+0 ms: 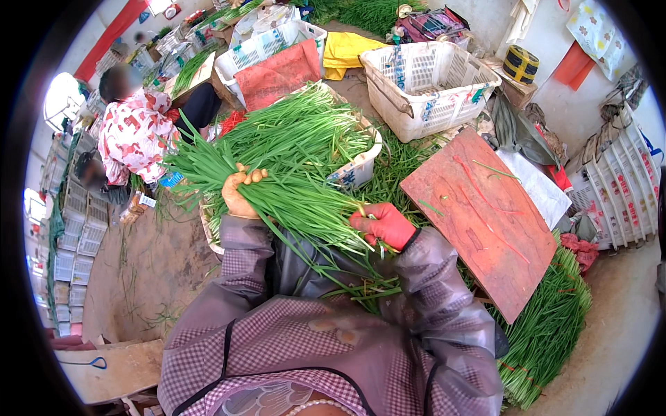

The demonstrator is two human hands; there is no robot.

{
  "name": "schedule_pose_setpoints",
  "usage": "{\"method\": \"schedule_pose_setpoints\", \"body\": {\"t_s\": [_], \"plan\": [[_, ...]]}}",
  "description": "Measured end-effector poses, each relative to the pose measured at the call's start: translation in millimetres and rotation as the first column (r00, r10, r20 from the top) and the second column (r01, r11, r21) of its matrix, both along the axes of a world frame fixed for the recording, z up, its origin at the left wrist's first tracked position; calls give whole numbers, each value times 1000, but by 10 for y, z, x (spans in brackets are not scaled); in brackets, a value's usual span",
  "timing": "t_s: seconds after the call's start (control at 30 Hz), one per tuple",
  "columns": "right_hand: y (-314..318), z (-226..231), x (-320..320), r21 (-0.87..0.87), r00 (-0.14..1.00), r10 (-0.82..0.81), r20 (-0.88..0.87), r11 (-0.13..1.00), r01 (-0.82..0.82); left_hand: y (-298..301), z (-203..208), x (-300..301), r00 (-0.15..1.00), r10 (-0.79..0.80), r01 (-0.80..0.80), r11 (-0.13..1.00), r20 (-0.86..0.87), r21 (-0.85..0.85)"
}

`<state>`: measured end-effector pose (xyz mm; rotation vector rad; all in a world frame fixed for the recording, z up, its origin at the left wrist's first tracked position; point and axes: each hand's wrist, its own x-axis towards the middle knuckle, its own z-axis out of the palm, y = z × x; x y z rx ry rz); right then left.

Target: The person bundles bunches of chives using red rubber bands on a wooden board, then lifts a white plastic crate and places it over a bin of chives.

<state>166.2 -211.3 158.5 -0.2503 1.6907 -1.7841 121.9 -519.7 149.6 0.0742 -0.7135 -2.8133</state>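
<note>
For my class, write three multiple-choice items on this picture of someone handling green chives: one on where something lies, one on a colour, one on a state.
1. Where is the reddish wooden board?
A. to the person's right, over a pile of chives
B. inside the white basket
C. under the left hand

2. What colour is the glove on the right hand?
A. blue
B. red
C. white

3. What is the left hand doing?
A. resting flat on the ground
B. gripping the chive bundle
C. holding a knife

Answers: 1 A, the board lies right of the arms, above heaped chives. 2 B, the glove shows bright red. 3 B, its fingers curl over the bundle's leaves.
</note>
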Motion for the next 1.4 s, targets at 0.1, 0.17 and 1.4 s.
{"method": "schedule_pose_setpoints", "body": {"t_s": [0.1, 0.17, 1.4], "plan": [[120, -96, 76, -69, 996, 82, -17, 994, -83, -39, -43, -1, 1000, 1, -1, 1000, -8, 9], [200, -160, 119, -153, 1000, 26, -10, 988, -28, -57, -84, -2, 1000, -3, 3, 1000, -11, 21], [666, 272, -464, -539, 871, -392, -295, 821, 187, -128, -332, -120, 992, -111, 120, 980, -65, 159]]}}
